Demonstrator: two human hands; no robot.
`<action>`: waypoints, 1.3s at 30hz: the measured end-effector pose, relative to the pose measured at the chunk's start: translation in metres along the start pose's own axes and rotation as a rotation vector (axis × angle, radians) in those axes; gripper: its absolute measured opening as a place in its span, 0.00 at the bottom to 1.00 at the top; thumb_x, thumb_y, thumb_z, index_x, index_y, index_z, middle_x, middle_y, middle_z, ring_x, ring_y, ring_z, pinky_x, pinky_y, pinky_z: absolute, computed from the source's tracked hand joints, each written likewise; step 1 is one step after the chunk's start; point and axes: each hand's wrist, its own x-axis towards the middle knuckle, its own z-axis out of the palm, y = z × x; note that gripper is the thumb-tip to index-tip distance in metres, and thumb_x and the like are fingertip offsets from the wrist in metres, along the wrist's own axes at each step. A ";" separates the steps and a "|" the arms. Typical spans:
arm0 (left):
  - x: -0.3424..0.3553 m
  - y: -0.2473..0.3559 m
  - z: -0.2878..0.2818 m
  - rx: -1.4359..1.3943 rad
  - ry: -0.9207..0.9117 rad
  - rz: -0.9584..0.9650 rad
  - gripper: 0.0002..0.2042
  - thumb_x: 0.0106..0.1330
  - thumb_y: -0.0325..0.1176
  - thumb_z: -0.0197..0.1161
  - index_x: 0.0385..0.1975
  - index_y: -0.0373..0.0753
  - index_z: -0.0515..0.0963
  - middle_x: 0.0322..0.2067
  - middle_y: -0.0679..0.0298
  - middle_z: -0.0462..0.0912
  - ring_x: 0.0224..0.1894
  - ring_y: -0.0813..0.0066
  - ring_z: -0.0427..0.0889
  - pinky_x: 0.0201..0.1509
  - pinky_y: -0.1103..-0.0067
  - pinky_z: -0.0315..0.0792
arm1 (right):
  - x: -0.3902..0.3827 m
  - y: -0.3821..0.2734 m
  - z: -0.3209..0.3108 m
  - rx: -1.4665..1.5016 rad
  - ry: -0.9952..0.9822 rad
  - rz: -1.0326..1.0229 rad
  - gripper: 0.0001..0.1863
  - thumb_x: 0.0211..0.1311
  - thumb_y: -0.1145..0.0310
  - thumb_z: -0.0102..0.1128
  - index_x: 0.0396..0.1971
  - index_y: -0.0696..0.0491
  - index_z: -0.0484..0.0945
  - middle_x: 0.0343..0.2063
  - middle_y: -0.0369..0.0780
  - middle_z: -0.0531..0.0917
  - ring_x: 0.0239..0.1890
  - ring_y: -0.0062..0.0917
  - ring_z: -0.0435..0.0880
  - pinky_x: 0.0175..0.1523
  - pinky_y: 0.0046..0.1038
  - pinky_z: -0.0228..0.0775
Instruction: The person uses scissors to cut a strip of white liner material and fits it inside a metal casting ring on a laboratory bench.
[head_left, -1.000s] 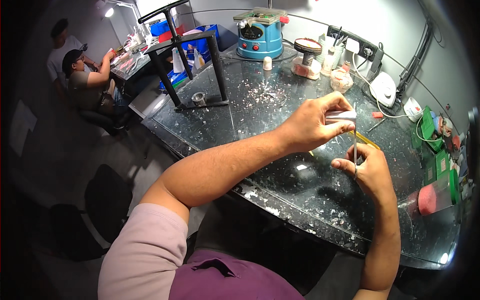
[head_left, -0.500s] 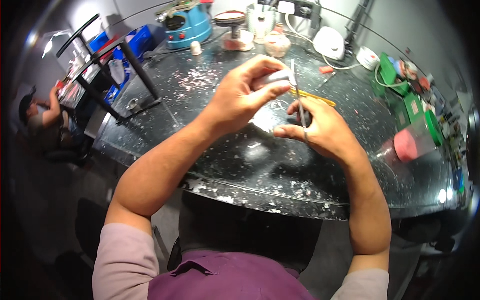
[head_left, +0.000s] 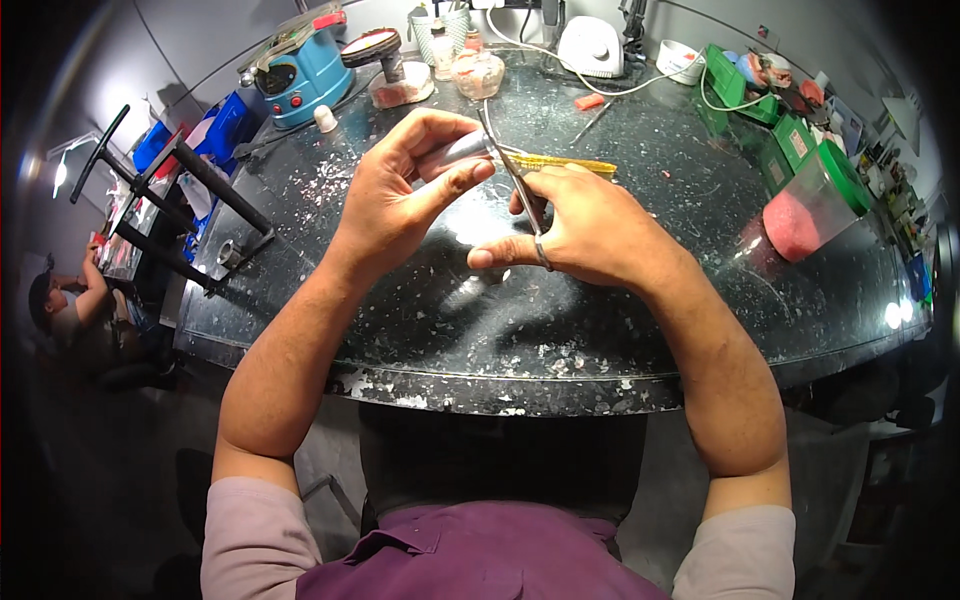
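Observation:
My left hand (head_left: 400, 190) is closed around a small grey cylindrical piece (head_left: 462, 148), held above a dark speckled worktop (head_left: 560, 330). My right hand (head_left: 580, 225) grips a thin metal tool (head_left: 515, 170) whose tip points up beside that piece. The two hands nearly touch. A yellow ruler-like strip (head_left: 575, 163) lies on the worktop just behind my right hand.
At the back stand a blue machine (head_left: 300, 70), a round stand with a pink base (head_left: 385, 70), a white device with cables (head_left: 590, 45) and green boxes (head_left: 790, 140). A clear jar with a green lid and pink contents (head_left: 815, 205) lies right. Another person (head_left: 60, 310) sits far left.
The view has swung so my hands sit in the middle of the picture. Both hands stay together on the grey piece and the tool, now closer to the worktop's front edge.

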 end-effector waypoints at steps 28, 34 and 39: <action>0.000 0.002 -0.005 -0.049 0.063 0.003 0.14 0.66 0.34 0.68 0.45 0.33 0.75 0.38 0.65 0.83 0.38 0.86 0.77 0.44 0.86 0.72 | 0.003 -0.002 -0.009 -0.040 0.043 0.058 0.37 0.41 0.29 0.69 0.18 0.55 0.78 0.20 0.43 0.81 0.26 0.37 0.82 0.37 0.36 0.73; 0.000 0.002 -0.006 -0.060 0.060 0.003 0.13 0.69 0.36 0.66 0.45 0.33 0.76 0.35 0.67 0.83 0.35 0.86 0.75 0.40 0.86 0.70 | 0.003 -0.002 -0.005 0.028 0.023 0.035 0.39 0.41 0.27 0.68 0.17 0.56 0.78 0.18 0.42 0.80 0.24 0.33 0.81 0.36 0.35 0.72; 0.000 0.000 -0.003 -0.063 0.034 0.002 0.12 0.70 0.34 0.64 0.44 0.34 0.75 0.37 0.67 0.83 0.37 0.86 0.76 0.41 0.86 0.70 | 0.003 0.002 0.002 0.252 -0.081 0.036 0.43 0.38 0.23 0.67 0.20 0.57 0.77 0.18 0.39 0.77 0.25 0.30 0.79 0.35 0.32 0.71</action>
